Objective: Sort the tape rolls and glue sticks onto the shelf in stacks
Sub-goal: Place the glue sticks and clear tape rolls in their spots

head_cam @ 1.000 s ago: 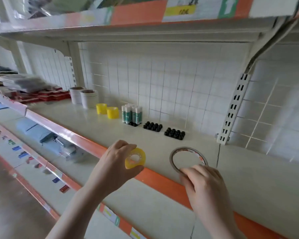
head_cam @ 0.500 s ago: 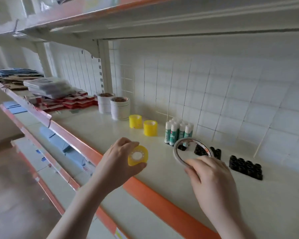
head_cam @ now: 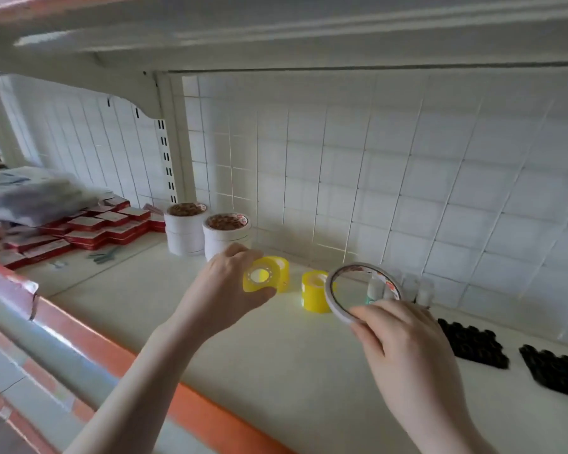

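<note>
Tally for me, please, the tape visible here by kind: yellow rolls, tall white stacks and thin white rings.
Yellow rolls: 3, one held in the left hand, one partly hidden behind it, one standing on the shelf.
Tall white stacks: 2.
Thin white rings: 1, held in the right hand.
Total: 6.

Soft even daylight, motion blur at edges, wide-angle bending, no glare.

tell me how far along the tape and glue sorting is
Done: two white tape stacks, one yellow roll and the glue sticks stand on the shelf. In hand: the left hand holds a yellow roll, the right hand a thin white roll. Left: stacking both.
</note>
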A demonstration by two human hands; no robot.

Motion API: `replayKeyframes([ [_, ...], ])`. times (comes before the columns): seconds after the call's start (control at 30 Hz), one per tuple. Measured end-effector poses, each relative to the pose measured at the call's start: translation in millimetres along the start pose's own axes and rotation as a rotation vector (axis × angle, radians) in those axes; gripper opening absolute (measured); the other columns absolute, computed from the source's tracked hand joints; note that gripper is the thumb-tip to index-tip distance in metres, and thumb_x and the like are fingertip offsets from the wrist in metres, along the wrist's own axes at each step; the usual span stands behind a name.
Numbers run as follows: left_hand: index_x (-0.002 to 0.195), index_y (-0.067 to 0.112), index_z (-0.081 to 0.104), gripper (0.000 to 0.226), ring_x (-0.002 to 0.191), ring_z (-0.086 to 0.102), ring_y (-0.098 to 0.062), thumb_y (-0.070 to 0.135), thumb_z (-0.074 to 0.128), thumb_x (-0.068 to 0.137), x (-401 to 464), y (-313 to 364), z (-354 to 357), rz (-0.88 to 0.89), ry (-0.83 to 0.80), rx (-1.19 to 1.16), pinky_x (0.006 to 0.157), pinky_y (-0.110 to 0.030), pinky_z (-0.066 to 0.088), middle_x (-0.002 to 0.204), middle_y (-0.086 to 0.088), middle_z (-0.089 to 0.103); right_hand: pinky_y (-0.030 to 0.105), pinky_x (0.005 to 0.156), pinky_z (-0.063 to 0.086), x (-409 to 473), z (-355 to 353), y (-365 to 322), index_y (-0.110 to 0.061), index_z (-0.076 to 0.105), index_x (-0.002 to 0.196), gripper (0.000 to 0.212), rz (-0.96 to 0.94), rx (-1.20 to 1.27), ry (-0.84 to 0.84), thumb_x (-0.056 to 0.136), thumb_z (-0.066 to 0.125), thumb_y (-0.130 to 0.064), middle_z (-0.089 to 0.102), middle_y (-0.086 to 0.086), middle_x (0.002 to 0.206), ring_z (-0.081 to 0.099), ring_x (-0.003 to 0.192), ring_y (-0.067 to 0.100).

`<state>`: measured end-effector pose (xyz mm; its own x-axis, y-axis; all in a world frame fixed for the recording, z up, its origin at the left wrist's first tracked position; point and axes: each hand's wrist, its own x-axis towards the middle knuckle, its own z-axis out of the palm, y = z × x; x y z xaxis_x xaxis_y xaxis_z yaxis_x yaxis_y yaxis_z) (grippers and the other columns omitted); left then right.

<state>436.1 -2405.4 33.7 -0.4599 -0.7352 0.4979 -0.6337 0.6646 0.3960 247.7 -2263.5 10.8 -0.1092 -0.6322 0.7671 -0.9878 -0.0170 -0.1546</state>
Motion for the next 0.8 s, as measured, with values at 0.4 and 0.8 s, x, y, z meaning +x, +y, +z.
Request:
replayKeyframes([
  [0.4, 0.132, 0.018, 0.05, 0.061, 0.115, 0.049, -0.016, 0.04, 0.069, 0.078, 74.1, -63.3, 33.3, 0.135, -0.194, -0.097, 0.084, -0.019, 0.033, 0.126, 0.0, 0.049, 0.03, 0.063, 0.033, 27.3, 49.5, -35.4, -0.017, 0.066, 0.072, 0.027, 0.186, -0.21, 0.039, 0.082, 0.045, -0.03, 0.057, -0.003, 0.066, 0.056, 0.061, 0.026],
  [0.8, 0.132, 0.023, 0.049, 0.061, 0.115, 0.048, -0.016, 0.046, 0.067, 0.078, 87.9, -66.5, 59.7, 0.103, -0.248, -0.113, 0.085, -0.022, 0.034, 0.126, 0.002, 0.05, 0.028, 0.063, 0.032, 34.5, 61.8, -28.8, -0.013, 0.067, 0.071, 0.028, 0.175, -0.246, 0.048, 0.081, 0.045, -0.028, 0.058, -0.001, 0.066, 0.058, 0.06, 0.028],
])
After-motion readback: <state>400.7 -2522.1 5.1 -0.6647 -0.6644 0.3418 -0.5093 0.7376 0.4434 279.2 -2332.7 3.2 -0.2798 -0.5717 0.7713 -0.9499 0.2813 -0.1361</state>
